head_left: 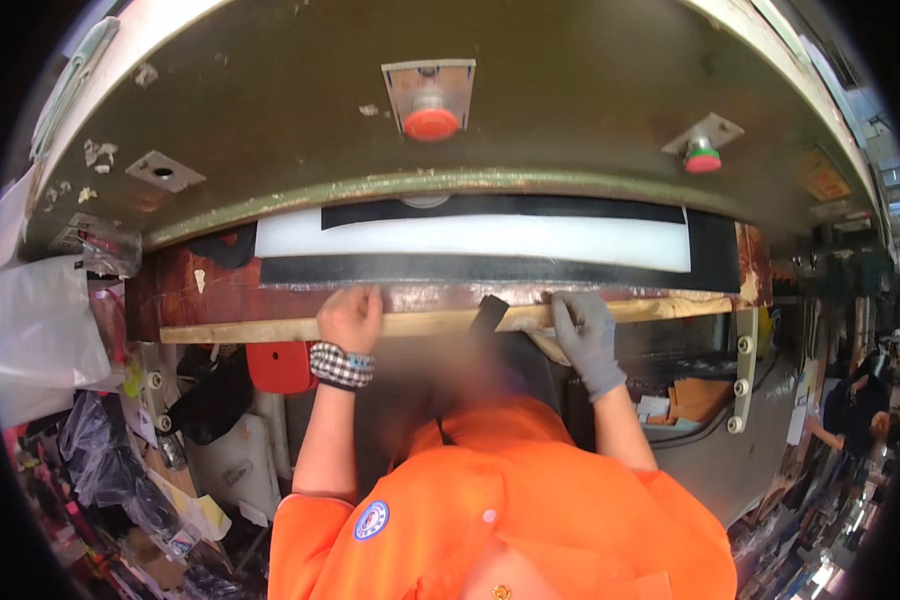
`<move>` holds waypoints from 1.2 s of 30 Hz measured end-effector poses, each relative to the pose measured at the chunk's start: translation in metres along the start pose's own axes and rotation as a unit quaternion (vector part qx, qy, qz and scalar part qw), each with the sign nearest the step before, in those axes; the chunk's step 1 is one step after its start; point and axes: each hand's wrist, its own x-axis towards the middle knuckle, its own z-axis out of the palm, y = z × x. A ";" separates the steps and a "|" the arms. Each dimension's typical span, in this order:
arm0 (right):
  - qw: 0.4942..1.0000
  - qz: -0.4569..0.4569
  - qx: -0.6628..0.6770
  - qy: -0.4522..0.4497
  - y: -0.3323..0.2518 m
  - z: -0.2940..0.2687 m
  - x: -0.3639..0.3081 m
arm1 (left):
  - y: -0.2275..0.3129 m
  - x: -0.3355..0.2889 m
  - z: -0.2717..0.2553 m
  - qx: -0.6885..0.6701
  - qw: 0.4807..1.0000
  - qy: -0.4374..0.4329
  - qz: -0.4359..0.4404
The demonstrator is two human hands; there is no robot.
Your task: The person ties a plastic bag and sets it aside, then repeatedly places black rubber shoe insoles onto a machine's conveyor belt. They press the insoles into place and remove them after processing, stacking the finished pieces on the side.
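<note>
My left hand [351, 318], bare with a checked band at the wrist, is closed at the front of the dark red worktable [420, 299]. Its fingertips come up to the near edge of a black sheet [390, 270]; whether they grip it is hidden. Further right, my right hand [584, 338] wears a grey glove. Its fingers are curled in at the table edge, and anything in them is too small to make out. On the black sheet lies a long white strip [470, 240]. Between my hands a short black strip [488, 314] hangs over the wooden front edge [420, 325].
A green machine body [300, 100] overhangs the table's far side. It carries a red push button [430, 122] and a green-ringed one [703, 158]. Beneath the table at left is a red stool [279, 366]. Clear plastic bags [35, 330] hang at far left.
</note>
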 end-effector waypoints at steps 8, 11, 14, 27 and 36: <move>0.999 0.018 0.045 0.007 -0.038 -0.005 -0.010 | 0.015 -0.069 -0.029 -0.057 0.996 -0.044 -0.047; 0.993 -0.109 0.000 0.033 -0.063 0.044 0.028 | 0.019 -0.060 -0.036 -0.045 0.995 0.085 0.028; 0.980 -0.177 -0.044 -0.082 -0.098 0.102 0.034 | 0.016 -0.042 -0.033 0.071 0.993 0.086 0.026; 0.982 0.067 0.166 -0.059 -0.088 0.014 -0.016 | 0.005 -0.108 -0.050 0.116 0.991 0.019 0.067; 0.995 -0.087 0.035 -0.024 -0.038 0.045 0.015 | -0.002 -0.055 -0.033 0.104 0.993 0.037 0.048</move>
